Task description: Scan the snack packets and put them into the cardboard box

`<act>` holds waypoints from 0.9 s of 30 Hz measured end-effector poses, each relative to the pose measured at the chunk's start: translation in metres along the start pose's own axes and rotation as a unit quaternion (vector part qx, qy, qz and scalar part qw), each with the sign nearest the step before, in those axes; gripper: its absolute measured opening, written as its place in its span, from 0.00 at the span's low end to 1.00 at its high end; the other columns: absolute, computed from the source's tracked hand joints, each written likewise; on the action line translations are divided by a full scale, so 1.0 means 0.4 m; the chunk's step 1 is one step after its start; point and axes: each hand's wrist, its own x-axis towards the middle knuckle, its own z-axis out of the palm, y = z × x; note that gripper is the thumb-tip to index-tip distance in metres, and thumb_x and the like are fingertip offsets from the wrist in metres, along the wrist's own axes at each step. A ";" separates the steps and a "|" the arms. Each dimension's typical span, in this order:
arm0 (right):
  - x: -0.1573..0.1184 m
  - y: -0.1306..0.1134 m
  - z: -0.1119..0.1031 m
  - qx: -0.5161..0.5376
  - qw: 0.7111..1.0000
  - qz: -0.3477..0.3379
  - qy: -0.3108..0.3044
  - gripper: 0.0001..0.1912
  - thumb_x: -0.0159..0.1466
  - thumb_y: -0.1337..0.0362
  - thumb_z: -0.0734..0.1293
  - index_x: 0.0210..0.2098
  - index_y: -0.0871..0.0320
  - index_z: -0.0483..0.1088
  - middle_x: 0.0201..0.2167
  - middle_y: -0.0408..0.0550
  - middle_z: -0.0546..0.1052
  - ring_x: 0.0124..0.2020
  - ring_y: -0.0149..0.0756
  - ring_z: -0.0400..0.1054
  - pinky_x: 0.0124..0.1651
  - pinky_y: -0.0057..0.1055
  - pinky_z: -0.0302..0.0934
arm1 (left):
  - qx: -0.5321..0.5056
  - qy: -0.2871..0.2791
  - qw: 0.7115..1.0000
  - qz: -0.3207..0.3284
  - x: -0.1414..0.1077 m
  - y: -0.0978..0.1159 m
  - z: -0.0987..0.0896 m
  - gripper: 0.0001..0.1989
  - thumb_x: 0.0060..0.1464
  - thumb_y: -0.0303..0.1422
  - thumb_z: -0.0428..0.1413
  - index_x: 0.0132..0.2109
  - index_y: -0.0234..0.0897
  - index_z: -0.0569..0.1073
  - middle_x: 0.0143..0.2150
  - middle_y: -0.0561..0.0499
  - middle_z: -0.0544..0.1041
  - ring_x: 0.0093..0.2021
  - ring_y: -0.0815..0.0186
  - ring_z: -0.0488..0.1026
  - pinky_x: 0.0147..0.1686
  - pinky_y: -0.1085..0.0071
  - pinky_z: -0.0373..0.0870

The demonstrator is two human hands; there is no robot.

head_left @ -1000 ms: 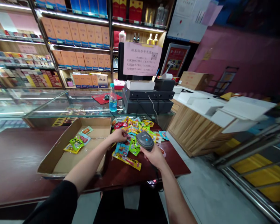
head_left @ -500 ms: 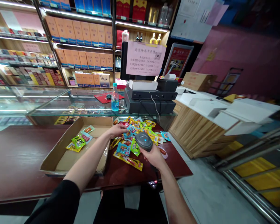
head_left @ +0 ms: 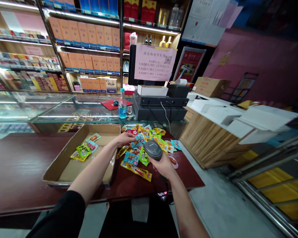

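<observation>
My right hand is wrapped round the handle of a dark grey barcode scanner, its head over a heap of small snack packets. My left hand pinches a blue snack packet at the left side of the heap, close to the scanner head. A long yellow packet lies at the heap's front. To the left, a shallow cardboard box holds several packets, green, yellow and clear ones among them.
The dark red table meets a glass display counter at the back. On the counter stand a blue-labelled bottle and a monitor with a paper notice. A wooden cabinet stands to the right.
Both hands and the packets stay almost in place. The blue light on top of the scanner is no longer lit.
</observation>
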 end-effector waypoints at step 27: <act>0.011 0.006 -0.007 0.013 0.999 0.028 -0.012 0.14 0.53 0.53 0.70 0.26 0.56 0.68 0.12 0.41 0.69 0.12 0.31 0.61 0.16 0.26 0.55 | 0.187 0.132 0.971 0.072 -0.142 0.049 -0.179 0.23 0.35 0.48 0.66 0.35 0.34 0.79 0.30 0.49 0.78 0.29 0.67 0.72 0.24 0.76 0.67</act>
